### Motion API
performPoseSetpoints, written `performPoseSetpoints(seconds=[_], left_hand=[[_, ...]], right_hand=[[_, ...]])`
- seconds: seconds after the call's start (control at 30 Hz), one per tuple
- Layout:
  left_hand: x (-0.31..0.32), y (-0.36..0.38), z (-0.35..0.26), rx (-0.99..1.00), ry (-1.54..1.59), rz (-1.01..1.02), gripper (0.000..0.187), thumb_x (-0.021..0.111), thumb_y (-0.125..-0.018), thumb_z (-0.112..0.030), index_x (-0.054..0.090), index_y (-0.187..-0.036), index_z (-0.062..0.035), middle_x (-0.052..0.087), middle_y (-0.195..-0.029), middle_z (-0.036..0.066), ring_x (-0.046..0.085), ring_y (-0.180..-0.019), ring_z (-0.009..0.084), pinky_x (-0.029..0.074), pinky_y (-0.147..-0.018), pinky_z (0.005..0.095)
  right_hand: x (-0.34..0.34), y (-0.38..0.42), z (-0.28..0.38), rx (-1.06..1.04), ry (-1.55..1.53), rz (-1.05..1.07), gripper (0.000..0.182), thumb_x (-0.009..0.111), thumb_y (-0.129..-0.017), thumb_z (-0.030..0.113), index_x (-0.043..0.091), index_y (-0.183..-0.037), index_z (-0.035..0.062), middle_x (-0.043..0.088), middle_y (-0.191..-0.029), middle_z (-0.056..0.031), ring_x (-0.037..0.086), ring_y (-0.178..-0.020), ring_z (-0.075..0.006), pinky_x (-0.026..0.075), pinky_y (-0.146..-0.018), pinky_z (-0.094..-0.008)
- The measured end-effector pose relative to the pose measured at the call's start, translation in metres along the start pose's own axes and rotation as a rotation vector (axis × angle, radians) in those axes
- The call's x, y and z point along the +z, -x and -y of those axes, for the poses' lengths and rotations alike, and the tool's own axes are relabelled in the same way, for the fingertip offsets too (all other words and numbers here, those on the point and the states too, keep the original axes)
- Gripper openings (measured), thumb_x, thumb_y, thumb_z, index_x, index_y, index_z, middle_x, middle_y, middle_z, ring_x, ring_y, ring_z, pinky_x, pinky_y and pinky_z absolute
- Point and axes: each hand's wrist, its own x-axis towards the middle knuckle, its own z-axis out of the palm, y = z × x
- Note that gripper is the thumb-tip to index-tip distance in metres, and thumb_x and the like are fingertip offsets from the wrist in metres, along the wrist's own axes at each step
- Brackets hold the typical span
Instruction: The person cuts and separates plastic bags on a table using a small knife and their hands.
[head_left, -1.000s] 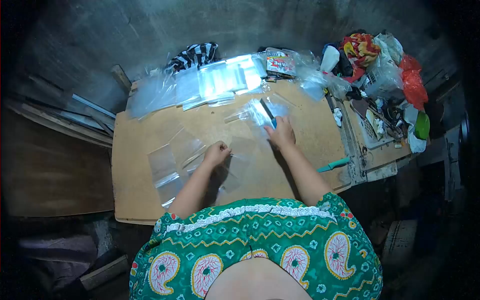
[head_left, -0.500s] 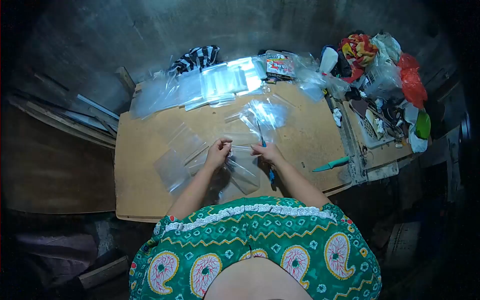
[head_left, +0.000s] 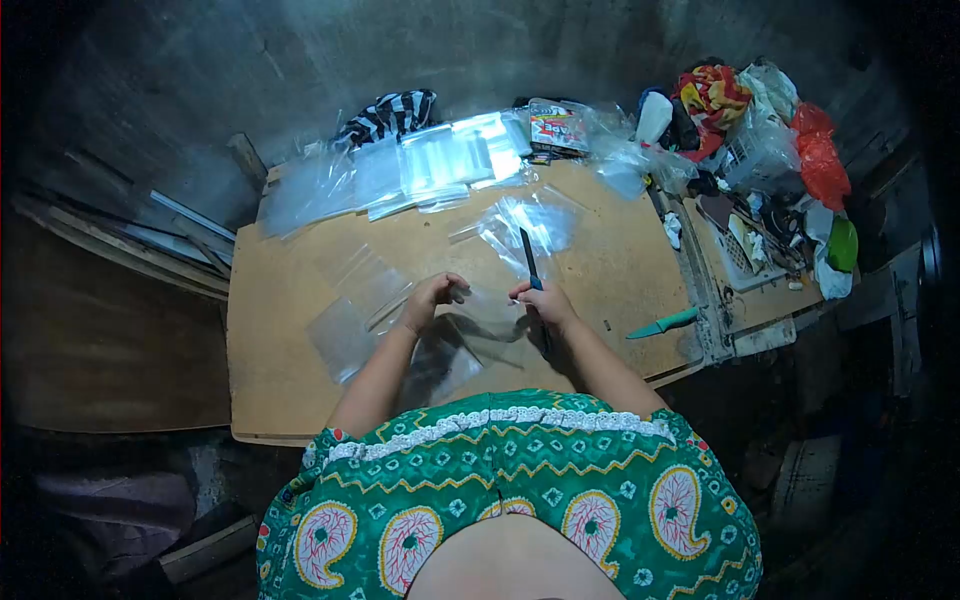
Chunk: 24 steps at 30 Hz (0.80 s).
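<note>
My right hand (head_left: 548, 302) is closed around a slim knife (head_left: 528, 252) with a dark blade pointing away from me. Its fingertips also pinch the edge of a clear plastic sheet (head_left: 490, 308). On the other side of that sheet, my left hand (head_left: 436, 298) has curled fingers and appears to grip its left edge. The film is stretched loosely between both hands, a little above the table. Under and beside my left wrist lie more clear plastic pieces (head_left: 340, 335). Glare hides the exact edges of the film.
Stacked clear plastic bags (head_left: 430, 165) line the back of the wooden table (head_left: 280, 390). Scattered plastic pieces (head_left: 545, 225) lie in front of them. A green-handled knife (head_left: 665, 325) rests at the right. Beyond it are a cluttered tray (head_left: 740, 260) and a red plastic bag (head_left: 822, 160).
The knife has turned in my right hand, so its dark side now shows. My left hand has shifted slightly up, and the plastic between my hands has changed shape.
</note>
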Motion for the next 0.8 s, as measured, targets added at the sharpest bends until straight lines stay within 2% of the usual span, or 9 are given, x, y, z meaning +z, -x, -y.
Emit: performPoseSetpoints(seconds=[0.07,0.1,0.17,0.23,0.33,0.4,0.5,0.57,0.8], left_hand=[[0.001,0.001,-0.007,0.081,-0.092,0.032,0.007,0.048,-0.079,-0.007,0.054,-0.081,-0.0035,0.055,-0.079,0.002,0.051,-0.070,0.0089,0.041,-0.061,0.0205],[0.001,-0.001,-0.004,0.082,-0.090,0.033,0.007,0.048,-0.079,-0.007,0.054,-0.081,-0.0035,0.055,-0.079,0.002,0.051,-0.070,0.0089,0.041,-0.061,0.0205],[0.003,-0.004,0.006,0.093,-0.411,-0.018,0.005,0.055,-0.074,-0.004,0.054,-0.079,-0.0034,0.055,-0.079,0.002,0.052,-0.069,0.0092,0.042,-0.062,0.0215],[0.006,-0.004,0.004,0.173,-0.420,-0.027,0.016,0.060,-0.071,-0.003,0.051,-0.084,-0.0031,0.054,-0.077,0.002,0.053,-0.067,0.0092,0.043,-0.060,0.0217],[0.013,-0.003,0.002,0.136,-0.241,-0.087,0.025,0.061,-0.071,-0.003,0.047,-0.092,-0.0025,0.053,-0.075,0.002,0.053,-0.064,0.0087,0.043,-0.057,0.0209],[0.012,-0.005,0.001,0.107,-0.434,-0.093,0.033,0.061,-0.070,-0.002,0.042,-0.097,-0.0017,0.052,-0.074,0.003,0.053,-0.060,0.0088,0.043,-0.052,0.0207],[0.016,-0.009,-0.003,0.154,-0.495,-0.055,0.031,0.061,-0.069,-0.002,0.044,-0.095,-0.0013,0.053,-0.068,0.004,0.053,-0.058,0.0095,0.043,-0.049,0.0222],[0.021,-0.010,-0.009,0.148,-0.555,-0.025,0.033,0.061,-0.069,-0.001,0.043,-0.096,-0.0005,0.052,-0.069,0.004,0.052,-0.057,0.0093,0.042,-0.048,0.0218],[0.029,-0.012,-0.017,0.064,-0.661,0.055,0.035,0.062,-0.071,-0.005,0.044,-0.100,0.0001,0.055,-0.072,0.005,0.052,-0.060,0.0087,0.043,-0.052,0.0228]], right_hand=[[0.000,0.002,0.002,0.038,-0.093,0.019,0.009,0.060,-0.068,0.010,0.057,-0.072,0.0021,0.055,-0.066,-0.0012,0.049,-0.059,-0.0087,0.040,-0.054,-0.0231],[0.005,0.009,0.013,-0.042,0.061,0.006,0.011,0.062,-0.068,0.010,0.057,-0.073,0.0020,0.056,-0.066,-0.0013,0.049,-0.058,-0.0087,0.041,-0.054,-0.0230],[0.009,0.011,0.011,-0.119,0.216,-0.009,0.014,0.063,-0.067,0.011,0.056,-0.074,0.0018,0.056,-0.066,-0.0014,0.049,-0.057,-0.0087,0.041,-0.055,-0.0230],[0.011,0.004,-0.001,-0.216,0.182,-0.075,0.018,0.065,-0.067,0.012,0.053,-0.077,0.0018,0.056,-0.067,-0.0022,0.052,-0.060,-0.0094,0.042,-0.056,-0.0236],[0.001,0.002,-0.007,-0.152,0.132,0.026,0.022,0.064,-0.068,0.016,0.052,-0.080,0.0016,0.059,-0.073,-0.0063,0.056,-0.069,-0.0107,0.044,-0.059,-0.0248],[0.001,0.000,-0.001,-0.119,0.170,0.059,0.024,0.064,-0.068,0.018,0.054,-0.081,0.0012,0.060,-0.076,-0.0080,0.057,-0.072,-0.0119,0.044,-0.061,-0.0256],[0.008,-0.004,0.019,-0.250,0.484,-0.067,0.031,0.064,-0.068,0.024,0.057,-0.087,0.0019,0.061,-0.080,-0.0095,0.058,-0.072,-0.0147,0.045,-0.065,-0.0270],[0.017,-0.012,0.029,-0.246,0.599,0.074,0.035,0.064,-0.066,0.029,0.058,-0.092,0.0051,0.061,-0.081,-0.0093,0.058,-0.072,-0.0181,0.045,-0.068,-0.0280],[0.026,-0.019,0.027,-0.249,0.631,0.036,0.025,0.065,-0.064,0.026,0.059,-0.074,0.0035,0.058,-0.065,-0.0117,0.054,-0.058,-0.0194,0.043,-0.056,-0.0300]])
